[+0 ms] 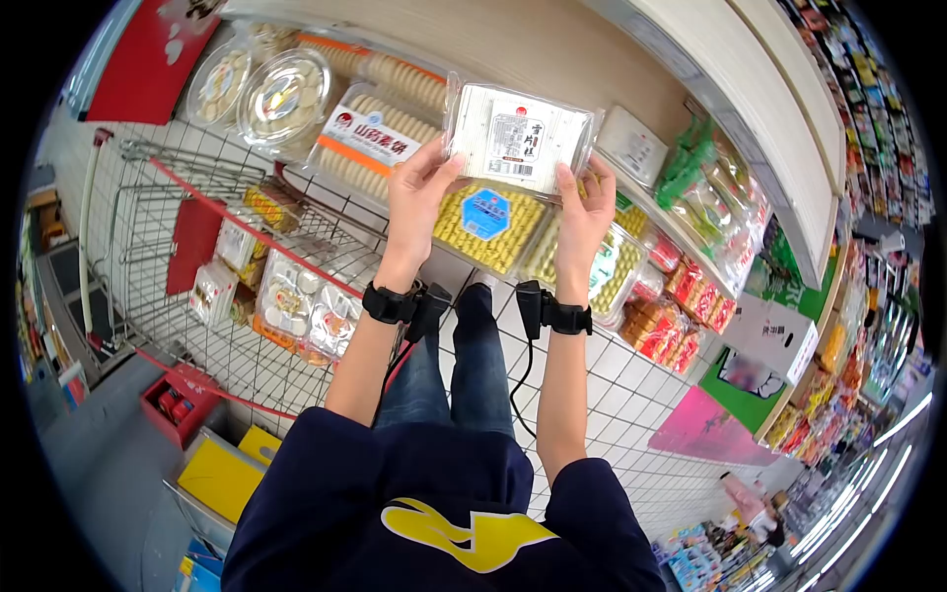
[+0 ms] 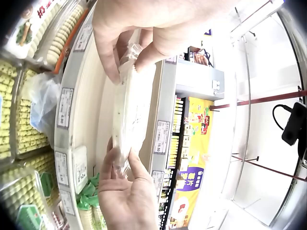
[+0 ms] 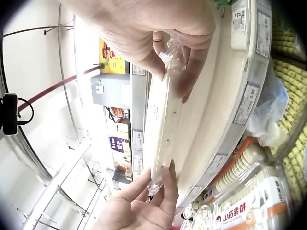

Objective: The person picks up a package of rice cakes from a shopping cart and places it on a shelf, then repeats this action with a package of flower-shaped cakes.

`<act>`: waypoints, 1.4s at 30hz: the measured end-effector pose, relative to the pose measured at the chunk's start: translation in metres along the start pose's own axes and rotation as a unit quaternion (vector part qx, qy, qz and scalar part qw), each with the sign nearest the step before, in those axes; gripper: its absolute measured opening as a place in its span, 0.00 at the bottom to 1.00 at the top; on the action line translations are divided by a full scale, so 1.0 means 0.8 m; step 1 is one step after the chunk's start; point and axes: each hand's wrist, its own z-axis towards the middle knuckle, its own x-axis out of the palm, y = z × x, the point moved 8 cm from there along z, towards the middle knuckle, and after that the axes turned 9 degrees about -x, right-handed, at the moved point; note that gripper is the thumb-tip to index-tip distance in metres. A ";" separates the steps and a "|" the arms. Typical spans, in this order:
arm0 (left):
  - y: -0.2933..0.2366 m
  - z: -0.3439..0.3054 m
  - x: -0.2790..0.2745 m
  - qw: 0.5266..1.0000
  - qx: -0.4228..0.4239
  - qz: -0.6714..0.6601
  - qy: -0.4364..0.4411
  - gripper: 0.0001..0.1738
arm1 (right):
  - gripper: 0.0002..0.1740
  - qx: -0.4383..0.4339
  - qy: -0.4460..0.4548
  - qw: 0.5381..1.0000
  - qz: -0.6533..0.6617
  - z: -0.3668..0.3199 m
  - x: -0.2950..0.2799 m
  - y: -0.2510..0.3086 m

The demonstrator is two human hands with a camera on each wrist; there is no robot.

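A flat pack of white sliced cake (image 1: 510,136) in clear wrapping, with a printed label and barcode, is held up in front of the shelf. My left hand (image 1: 418,192) pinches its left end between thumb and fingers. At the other end, my right hand (image 1: 586,209) grips it the same way, thumb on the label side. Seen edge-on in the left wrist view, the pack (image 2: 125,110) is thin, and its crinkled wrapper ends are between the fingers. The right wrist view shows the pack's pale side (image 3: 165,120) stretching between both hands.
Boxed round biscuits (image 1: 370,138) and trays of yellow pastries (image 1: 483,229) lie on the display below the pack. A wire shopping cart (image 1: 237,286) with several packages stands at the left. Another white pack (image 1: 631,145) sits on the shelf to the right, beside green-wrapped goods (image 1: 688,163).
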 end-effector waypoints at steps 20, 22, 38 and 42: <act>0.118 0.076 0.166 0.995 -0.062 0.036 0.065 0.15 | 0.21 0.008 -0.131 0.988 -0.086 0.049 -0.199 -0.046; 0.125 0.085 0.181 0.994 -0.064 0.051 0.067 0.15 | 0.20 0.007 -0.151 0.983 -0.103 0.057 -0.211 -0.048; 0.186 0.176 0.208 0.984 -0.063 0.161 0.037 0.15 | 0.19 -0.024 -0.097 0.974 -0.205 0.121 -0.248 -0.064; 0.187 0.177 0.220 0.987 -0.060 0.145 0.043 0.15 | 0.22 -0.014 -0.086 0.966 -0.243 0.122 -0.252 -0.069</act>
